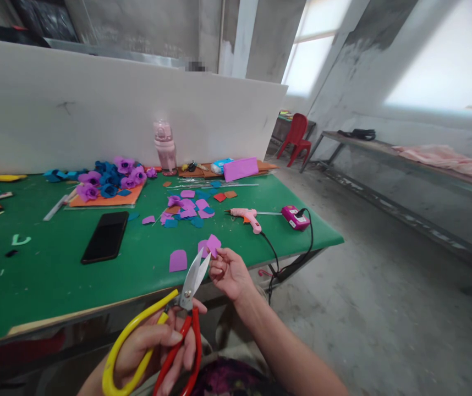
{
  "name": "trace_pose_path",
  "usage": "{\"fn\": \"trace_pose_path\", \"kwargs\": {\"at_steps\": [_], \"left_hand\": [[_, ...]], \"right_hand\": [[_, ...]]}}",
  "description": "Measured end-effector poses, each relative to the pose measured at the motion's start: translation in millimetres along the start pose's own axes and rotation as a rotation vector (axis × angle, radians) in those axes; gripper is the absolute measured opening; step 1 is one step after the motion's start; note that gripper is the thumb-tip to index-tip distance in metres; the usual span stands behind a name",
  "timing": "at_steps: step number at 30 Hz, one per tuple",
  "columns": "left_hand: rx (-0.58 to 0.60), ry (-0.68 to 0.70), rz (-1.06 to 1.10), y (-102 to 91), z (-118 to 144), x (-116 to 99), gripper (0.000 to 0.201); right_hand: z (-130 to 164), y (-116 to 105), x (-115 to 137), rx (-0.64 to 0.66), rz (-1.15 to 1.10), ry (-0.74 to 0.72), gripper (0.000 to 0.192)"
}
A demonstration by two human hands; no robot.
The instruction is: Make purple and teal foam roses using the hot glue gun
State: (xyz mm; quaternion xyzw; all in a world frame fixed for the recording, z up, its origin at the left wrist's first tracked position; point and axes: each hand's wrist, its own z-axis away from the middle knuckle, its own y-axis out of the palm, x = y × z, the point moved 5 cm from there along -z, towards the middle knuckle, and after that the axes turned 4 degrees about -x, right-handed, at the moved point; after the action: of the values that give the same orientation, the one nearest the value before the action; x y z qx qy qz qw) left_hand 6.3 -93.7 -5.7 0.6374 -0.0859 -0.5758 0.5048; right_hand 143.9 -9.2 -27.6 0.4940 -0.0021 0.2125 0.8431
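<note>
My left hand (153, 344) grips a pair of scissors (178, 316) with one yellow and one red handle, blades pointing up and right. My right hand (230, 272) pinches a small purple foam piece (212, 244) just above the blade tips. Both hands hover at the near edge of the green table (54, 275). A cut purple petal (177, 260) lies on the table just left of the blades. More purple, blue and orange foam pieces (190, 209) are scattered farther back.
A black phone (105, 236) lies left of centre. A pink glue gun (246, 216) and its cord lie to the right, beside a magenta box (296, 217). Foam flowers (110, 179), a pink bottle (165, 144) and a white board stand behind. A red chair (296, 137) stands beyond.
</note>
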Motion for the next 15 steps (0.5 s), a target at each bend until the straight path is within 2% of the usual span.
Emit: {"fn": "trace_pose_path", "kwargs": {"at_steps": [15], "left_hand": [[0.002, -0.005, -0.012, 0.9, -2.1, -1.7, 0.048]], "right_hand": [[2.4, 1.6, 1.0, -0.024, 0.001, 0.0, 0.021]]}}
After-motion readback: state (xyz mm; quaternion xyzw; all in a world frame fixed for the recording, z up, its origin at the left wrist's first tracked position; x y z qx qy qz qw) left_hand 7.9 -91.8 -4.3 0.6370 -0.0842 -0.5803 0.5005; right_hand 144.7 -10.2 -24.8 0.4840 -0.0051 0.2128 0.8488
